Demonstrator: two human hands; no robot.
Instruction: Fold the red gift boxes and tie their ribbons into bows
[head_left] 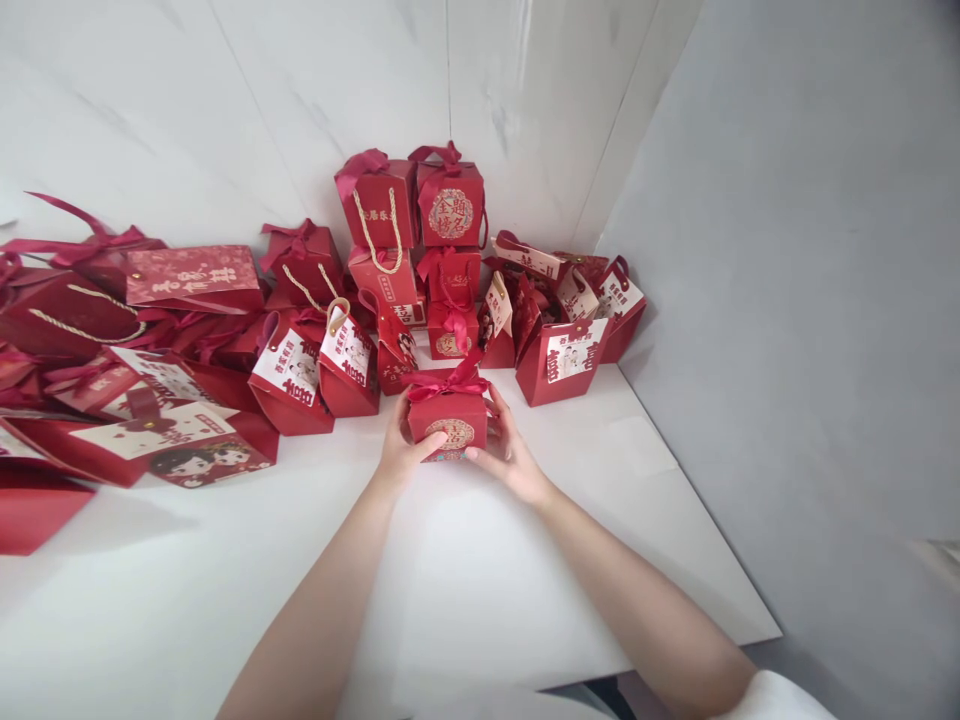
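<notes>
Our left hand (400,452) and right hand (508,455) reach over a white table (225,590) and clasp a small red box (450,420) between them, fingers curled against its sides. The box stands on the table's far half, a red ribbon bow (448,384) on top. Just behind it red gift bags (532,385) crowd together, and a stack of red boxes (420,230) rises against the white wall (225,100).

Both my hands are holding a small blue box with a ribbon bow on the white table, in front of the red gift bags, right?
Not quite: the box is red, not blue. The head view shows the left hand and right hand holding it, ribbon bow on top, on the white table, in front of the red gift bags.
</notes>
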